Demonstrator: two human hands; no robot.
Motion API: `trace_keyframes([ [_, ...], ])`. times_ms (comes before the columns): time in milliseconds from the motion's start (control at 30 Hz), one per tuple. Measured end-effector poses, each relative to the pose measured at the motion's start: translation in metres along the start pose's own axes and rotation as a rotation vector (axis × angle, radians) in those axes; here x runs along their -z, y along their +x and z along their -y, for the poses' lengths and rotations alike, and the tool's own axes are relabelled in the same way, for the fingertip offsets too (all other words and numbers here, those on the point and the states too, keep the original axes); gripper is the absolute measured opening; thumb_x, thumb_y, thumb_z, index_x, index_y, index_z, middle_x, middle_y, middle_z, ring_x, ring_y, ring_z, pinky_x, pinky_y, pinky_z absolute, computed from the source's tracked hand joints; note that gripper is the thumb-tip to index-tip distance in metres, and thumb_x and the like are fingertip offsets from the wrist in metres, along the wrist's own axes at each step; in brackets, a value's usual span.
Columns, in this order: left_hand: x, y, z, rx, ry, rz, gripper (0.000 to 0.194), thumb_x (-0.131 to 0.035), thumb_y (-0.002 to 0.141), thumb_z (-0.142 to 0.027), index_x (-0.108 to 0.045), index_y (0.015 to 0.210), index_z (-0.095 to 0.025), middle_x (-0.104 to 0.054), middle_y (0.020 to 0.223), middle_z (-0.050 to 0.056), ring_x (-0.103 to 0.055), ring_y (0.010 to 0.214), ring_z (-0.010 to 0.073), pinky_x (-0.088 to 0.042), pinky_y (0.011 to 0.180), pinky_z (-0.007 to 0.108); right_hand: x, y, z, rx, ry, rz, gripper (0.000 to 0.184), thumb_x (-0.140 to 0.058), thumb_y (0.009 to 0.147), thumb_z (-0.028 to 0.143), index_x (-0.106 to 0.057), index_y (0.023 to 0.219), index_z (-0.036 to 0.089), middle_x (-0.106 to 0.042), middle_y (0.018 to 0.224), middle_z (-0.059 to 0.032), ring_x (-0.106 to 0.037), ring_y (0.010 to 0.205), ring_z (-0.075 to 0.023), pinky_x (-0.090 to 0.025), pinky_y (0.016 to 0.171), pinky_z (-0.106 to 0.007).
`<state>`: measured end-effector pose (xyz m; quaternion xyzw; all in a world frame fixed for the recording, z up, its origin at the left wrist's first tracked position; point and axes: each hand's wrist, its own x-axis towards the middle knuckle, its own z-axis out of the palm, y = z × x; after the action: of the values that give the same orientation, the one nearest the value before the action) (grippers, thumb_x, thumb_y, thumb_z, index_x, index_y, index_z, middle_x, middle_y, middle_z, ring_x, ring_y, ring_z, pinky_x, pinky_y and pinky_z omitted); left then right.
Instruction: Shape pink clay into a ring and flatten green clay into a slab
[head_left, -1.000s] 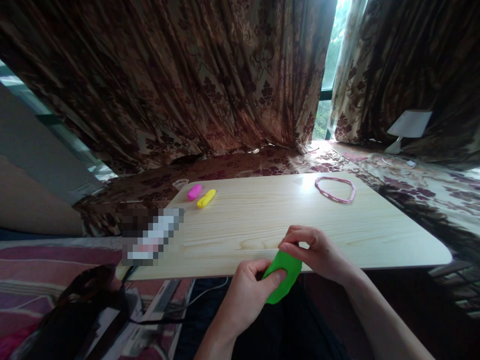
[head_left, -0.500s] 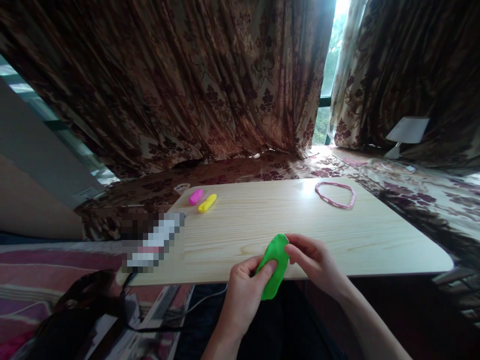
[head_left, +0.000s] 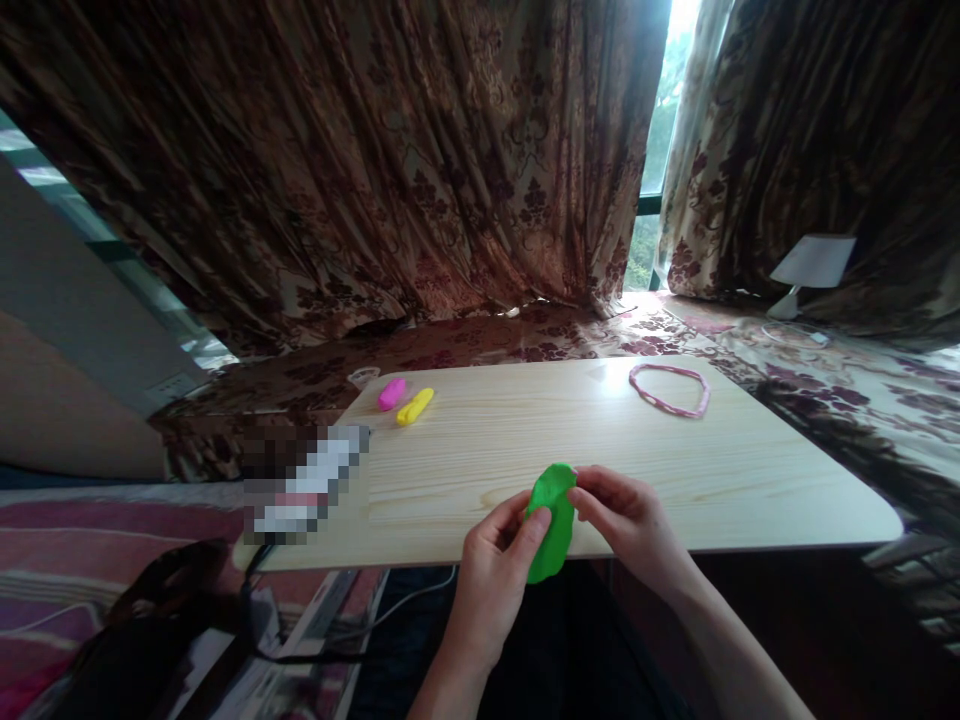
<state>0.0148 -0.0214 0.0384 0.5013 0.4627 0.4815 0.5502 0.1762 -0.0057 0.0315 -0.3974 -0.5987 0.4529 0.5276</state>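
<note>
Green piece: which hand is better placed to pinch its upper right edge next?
Right, likely: the right hand touches that edge of the green piece; the left hand holds its left side, thumb over it.

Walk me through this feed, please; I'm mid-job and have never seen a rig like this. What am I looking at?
There is no machine here: these are a person's bare hands, seen from one camera worn on the head, looking forward and down. The left hand grips a flat, oblong, bright green piece, perhaps modelling clay, thumb on its face. The right hand has its fingertips at the upper right edge.

On the pale wood-grain table lie a small magenta lump, a longish yellow lump beside it, and a thin pink loop at the far right. A pixelated patch at the left hides what is there.
</note>
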Motion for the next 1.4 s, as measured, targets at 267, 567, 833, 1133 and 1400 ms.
trace_keyframes([
  [267,0.0,0.003,0.012,-0.088,-0.004,-0.107,0.031,-0.06,0.082,-0.035,-0.067,0.108,-0.018,-0.068,0.105,0.005,-0.059,0.099,0.0202,-0.045,0.085,0.025,-0.014,-0.006,-0.007,-0.029,0.019,0.047,0.021,-0.057,0.086,0.03,-0.064,0.103,0.02,-0.062,0.081,-0.0015,-0.059,0.08,-0.0171,-0.048,0.07,-0.028],
  [567,-0.002,0.002,0.016,-0.113,-0.002,-0.138,0.029,-0.061,0.082,-0.036,-0.069,0.104,-0.018,-0.07,0.097,0.004,-0.062,0.089,0.0187,-0.047,0.079,0.025,-0.018,-0.008,-0.006,-0.054,-0.001,0.01,0.019,-0.054,0.087,0.033,-0.062,0.089,0.017,-0.057,0.076,-0.0004,-0.052,0.071,-0.0136,-0.044,0.064,-0.025],
  [833,0.001,0.004,0.028,-0.114,-0.004,-0.299,0.028,-0.063,0.079,-0.038,-0.07,0.097,-0.017,-0.07,0.084,0.003,-0.061,0.081,0.0179,-0.046,0.074,0.024,-0.026,-0.008,-0.007,-0.109,-0.004,0.017,0.033,-0.048,0.089,0.041,-0.052,0.068,0.015,-0.039,0.06,0.0041,-0.035,0.055,-0.008,-0.031,0.047,-0.02],
  [1133,-0.001,0.006,0.028,-0.143,-0.045,-0.369,0.025,-0.059,0.081,-0.041,-0.064,0.083,-0.017,-0.065,0.077,0.001,-0.056,0.074,0.0141,-0.045,0.067,0.022,-0.031,-0.014,-0.008,-0.134,-0.102,0.03,0.039,-0.046,0.089,0.045,-0.044,0.063,0.017,-0.032,0.058,0.0048,-0.03,0.053,-0.0081,-0.026,0.046,-0.022],
  [1400,-0.005,0.004,0.027,-0.137,-0.049,-0.323,0.025,-0.06,0.08,-0.04,-0.063,0.089,-0.017,-0.063,0.075,0.001,-0.056,0.07,0.0134,-0.044,0.063,0.021,-0.03,-0.014,-0.008,-0.131,-0.148,0.022,0.036,-0.047,0.089,0.043,-0.046,0.064,0.017,-0.032,0.059,0.0049,-0.029,0.054,-0.0084,-0.028,0.048,-0.022],
])
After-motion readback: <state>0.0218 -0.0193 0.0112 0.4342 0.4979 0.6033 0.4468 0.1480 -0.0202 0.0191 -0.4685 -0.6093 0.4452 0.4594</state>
